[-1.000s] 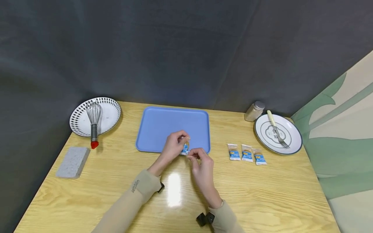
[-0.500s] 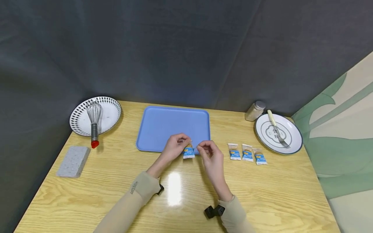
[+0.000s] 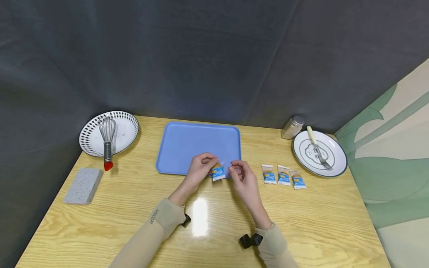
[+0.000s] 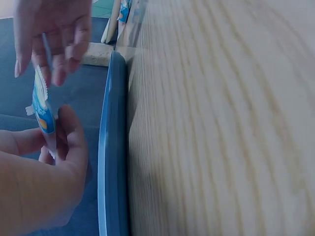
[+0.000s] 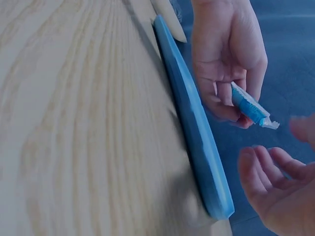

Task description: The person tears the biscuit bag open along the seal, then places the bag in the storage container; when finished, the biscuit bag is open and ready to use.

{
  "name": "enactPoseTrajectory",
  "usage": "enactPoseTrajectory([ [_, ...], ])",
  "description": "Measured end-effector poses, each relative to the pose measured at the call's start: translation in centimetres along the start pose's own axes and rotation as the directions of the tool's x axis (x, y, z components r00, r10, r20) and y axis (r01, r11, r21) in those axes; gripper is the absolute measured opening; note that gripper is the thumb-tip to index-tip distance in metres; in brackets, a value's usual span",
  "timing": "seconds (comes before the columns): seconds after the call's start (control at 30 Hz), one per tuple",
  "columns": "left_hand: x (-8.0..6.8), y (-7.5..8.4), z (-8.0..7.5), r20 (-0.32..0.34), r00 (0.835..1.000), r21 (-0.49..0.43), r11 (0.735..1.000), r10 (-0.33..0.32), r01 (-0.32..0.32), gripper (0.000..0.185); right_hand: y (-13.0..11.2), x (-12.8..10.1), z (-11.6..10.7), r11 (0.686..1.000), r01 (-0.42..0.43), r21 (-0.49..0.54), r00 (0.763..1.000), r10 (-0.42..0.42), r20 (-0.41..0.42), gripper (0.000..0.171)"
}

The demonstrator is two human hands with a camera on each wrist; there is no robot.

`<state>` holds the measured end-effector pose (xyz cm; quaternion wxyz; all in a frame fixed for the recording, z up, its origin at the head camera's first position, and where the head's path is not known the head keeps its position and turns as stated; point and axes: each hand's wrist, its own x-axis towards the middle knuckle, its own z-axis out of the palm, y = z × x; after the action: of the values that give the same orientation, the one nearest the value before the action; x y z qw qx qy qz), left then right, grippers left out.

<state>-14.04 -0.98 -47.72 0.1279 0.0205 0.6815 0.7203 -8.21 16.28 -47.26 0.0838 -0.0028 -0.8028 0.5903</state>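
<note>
My left hand pinches a small blue and white packet just above the front edge of a blue tray. The packet stands upright with its jagged top edge showing. My right hand hovers a few centimetres to the right of it. Its fingers are curled and pinch what looks like a thin strip of wrapper. Both hands hang over the tray's edge.
Three more packets lie in a row right of the tray. At back right are a white plate with a fork and a shaker. At back left, a patterned plate holds a whisk. A grey sponge lies at left.
A second ago both hands pinched the packet together. The right hand then pulled away to the right and now sits close beside the packet, which the left hand still holds.
</note>
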Motion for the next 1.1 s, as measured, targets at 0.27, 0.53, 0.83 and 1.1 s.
enactPoseTrajectory([
  [0.27,0.1,0.0,0.8,-0.066,0.996,-0.092,0.995,-0.054,0.048,0.014,0.9,0.0,-0.1,0.997,-0.075,-0.023,0.990,0.077,0.115,0.026],
  [0.53,0.2,-0.2,1.2,-0.028,0.998,-0.132,0.990,-0.052,0.048,0.013,1.2,1.3,-1.6,0.986,-0.140,0.090,0.987,0.132,0.089,0.008],
  [0.83,1.1,-0.4,0.5,0.075,0.997,0.250,0.968,0.011,-0.030,0.013,1.7,3.9,-2.9,0.983,-0.042,-0.180,0.996,0.056,0.074,0.010],
  [1.1,1.8,-0.3,0.8,0.111,0.993,0.454,0.886,0.045,-0.091,0.010,2.1,4.6,-2.5,0.910,0.051,-0.411,0.997,-0.019,0.081,0.008],
])
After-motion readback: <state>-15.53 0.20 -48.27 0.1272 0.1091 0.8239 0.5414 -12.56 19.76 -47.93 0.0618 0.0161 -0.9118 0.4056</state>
